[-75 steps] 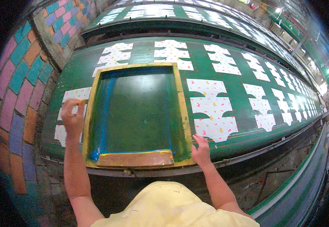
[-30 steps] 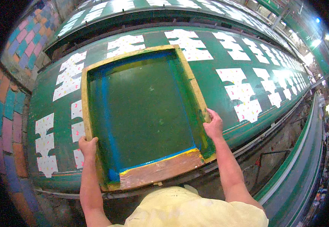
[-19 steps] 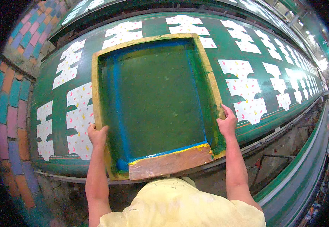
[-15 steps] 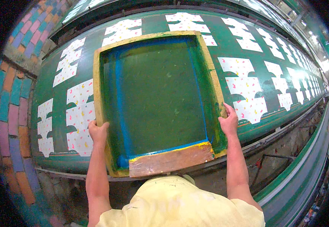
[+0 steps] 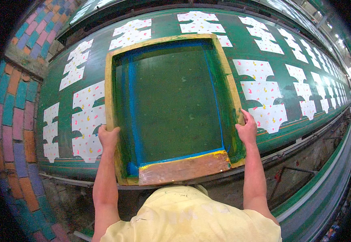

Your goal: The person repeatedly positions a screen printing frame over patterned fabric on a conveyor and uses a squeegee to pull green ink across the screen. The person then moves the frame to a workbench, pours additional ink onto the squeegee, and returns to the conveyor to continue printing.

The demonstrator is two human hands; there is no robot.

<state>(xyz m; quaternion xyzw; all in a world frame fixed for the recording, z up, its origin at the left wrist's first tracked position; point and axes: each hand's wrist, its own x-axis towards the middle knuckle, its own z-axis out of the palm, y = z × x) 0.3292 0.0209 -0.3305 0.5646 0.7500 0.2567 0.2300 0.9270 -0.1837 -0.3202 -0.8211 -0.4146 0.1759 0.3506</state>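
In front of me is a large screen printing frame [image 5: 110,92] with wooden rails and a dark green mesh [image 5: 171,97], bordered in blue along its inner sides. My left hand [image 5: 109,138] is closed round the left rail, thumb on the inner side. On the opposite rail, my right hand [image 5: 247,128] grips at about the same height, its fingers along the outer edge. A flat wooden squeegee [image 5: 183,168] lies across the near end inside the frame, with yellow ink along its upper edge. Whether the frame touches the surface below I cannot tell.
The long green printing table [image 5: 223,60] carries rows of white cut fabric pieces [image 5: 262,94] with small coloured prints, more of them left of the frame. A metal rail [image 5: 288,147] runs along its near edge. Coloured paving bricks [image 5: 18,149] lie at the left.
The frame and both hands have shifted slightly to the right. The view has moved a little too. Both hands keep their grip, and the squeegee stays at the near end.
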